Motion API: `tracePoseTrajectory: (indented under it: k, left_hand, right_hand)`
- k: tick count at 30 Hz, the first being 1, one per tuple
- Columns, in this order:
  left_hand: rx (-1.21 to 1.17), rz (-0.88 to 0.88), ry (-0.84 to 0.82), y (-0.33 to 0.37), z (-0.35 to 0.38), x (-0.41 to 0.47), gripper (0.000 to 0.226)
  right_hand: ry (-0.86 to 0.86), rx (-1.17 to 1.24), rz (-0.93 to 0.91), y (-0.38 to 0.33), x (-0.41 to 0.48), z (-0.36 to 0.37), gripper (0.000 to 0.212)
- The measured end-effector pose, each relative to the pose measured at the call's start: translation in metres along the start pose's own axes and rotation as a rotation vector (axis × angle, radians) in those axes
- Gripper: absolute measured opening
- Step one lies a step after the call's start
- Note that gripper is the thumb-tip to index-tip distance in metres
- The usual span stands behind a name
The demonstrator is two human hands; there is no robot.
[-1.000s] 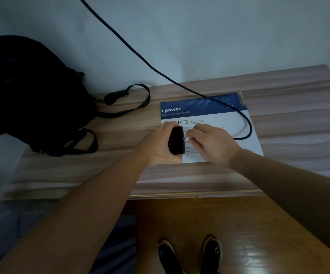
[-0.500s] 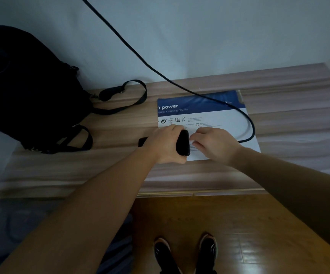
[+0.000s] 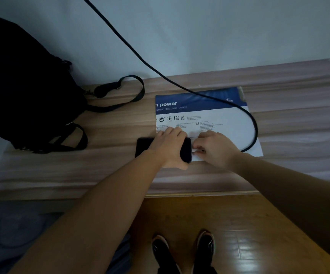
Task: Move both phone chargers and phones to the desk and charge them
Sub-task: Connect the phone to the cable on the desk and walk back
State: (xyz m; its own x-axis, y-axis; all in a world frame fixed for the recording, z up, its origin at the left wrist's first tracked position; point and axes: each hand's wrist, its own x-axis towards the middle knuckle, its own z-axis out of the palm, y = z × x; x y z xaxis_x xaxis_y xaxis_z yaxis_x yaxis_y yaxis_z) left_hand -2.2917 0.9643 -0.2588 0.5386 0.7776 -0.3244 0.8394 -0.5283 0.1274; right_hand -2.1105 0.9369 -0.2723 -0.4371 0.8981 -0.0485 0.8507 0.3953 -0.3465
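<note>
A black phone (image 3: 143, 147) lies flat on the wooden desk (image 3: 288, 135), its right end on a blue and white sheet. My left hand (image 3: 170, 149) grips the phone across its middle. My right hand (image 3: 215, 149) pinches the white plug (image 3: 196, 150) of a black charger cable (image 3: 253, 125) at the phone's right end. The cable loops over the sheet and rises up to the left along the wall. Whether the plug sits fully in the port is hidden by my fingers.
A black backpack (image 3: 25, 91) with loose straps stands at the desk's left end against the wall. The printed sheet (image 3: 209, 117) lies under the cable. Below the desk edge is a wooden floor with my two shoes (image 3: 182, 252).
My left hand has lowered the phone from on edge to flat on the desk. My right hand stays at the phone's end with the plug.
</note>
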Motion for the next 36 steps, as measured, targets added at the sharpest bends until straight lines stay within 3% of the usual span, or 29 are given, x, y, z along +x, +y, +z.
tracePoseTrajectory:
  k: [7, 11, 13, 21, 26, 30, 36]
  left_hand:
    - [-0.025, 0.022, -0.011, -0.003, 0.002, -0.003, 0.088]
    - [-0.045, -0.005, -0.074, -0.002, -0.008, -0.010, 0.103]
    - [-0.122, -0.021, -0.075, 0.002, -0.019, -0.014, 0.099]
    - [-0.616, 0.043, 0.094, 0.053, -0.079, -0.015, 0.062]
    - [-0.474, 0.264, 0.121, 0.113, -0.123, -0.009, 0.039]
    - [-0.588, 0.361, 0.159, 0.190, -0.159, -0.006, 0.035]
    - [-0.535, 0.584, 0.139, 0.330, -0.189, -0.011, 0.036]
  right_hand:
    - [-0.016, -0.014, 0.001, -0.001, -0.003, -0.001, 0.020]
    - [-0.053, -0.098, 0.064, -0.005, -0.009, -0.007, 0.035]
    - [-0.028, -0.085, 0.138, -0.009, -0.013, -0.014, 0.044]
    - [0.332, 0.174, 0.581, -0.026, -0.062, -0.080, 0.045]
    - [0.495, 0.203, 0.773, -0.023, -0.123, -0.133, 0.045]
    - [0.678, 0.275, 0.940, -0.007, -0.196, -0.176, 0.046]
    - [0.896, 0.283, 1.158, 0.017, -0.333, -0.230, 0.044]
